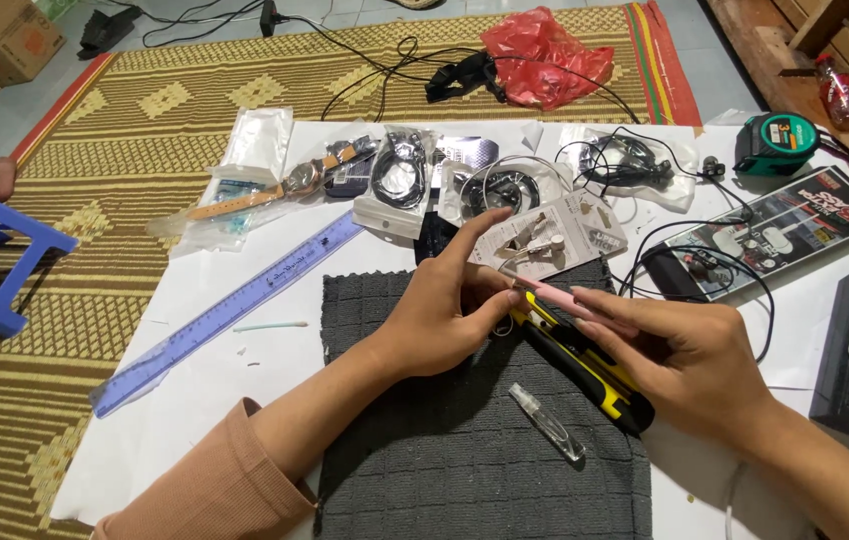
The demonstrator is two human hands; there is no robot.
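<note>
Pinching a slim pink tool [557, 298] between left hand [445, 315] and right hand [690, 365], both grips clamped on it just above the yellow utility knife [585, 365]; steady fingertip pressure seems wise.

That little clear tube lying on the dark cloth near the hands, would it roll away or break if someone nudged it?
The clear tube looks round and slim, so it would probably roll on a hard top, but the ribbed dark cloth under it should slow it. It seems small and see-through, likely light. Whether it is glass or plastic cannot be told, so treat it as breakable.
</note>
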